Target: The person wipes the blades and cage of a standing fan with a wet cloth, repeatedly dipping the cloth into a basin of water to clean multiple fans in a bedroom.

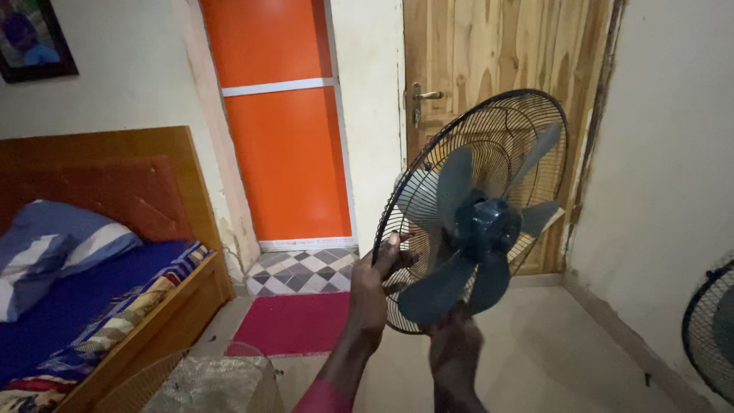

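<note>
While left hand fingers grip fan grille rim, right hand beneath, its fingers hidden, grip unclear.

Dim, warm indoor light; colours look flat and grainy (hands darkest, in shadow), soft blur and slight stretching toward the edges.

No packages, labels, signs or screens were visible in the head view. The nearest such item was a dark-framed picture on the wall at upper left, its content blurred.
</note>
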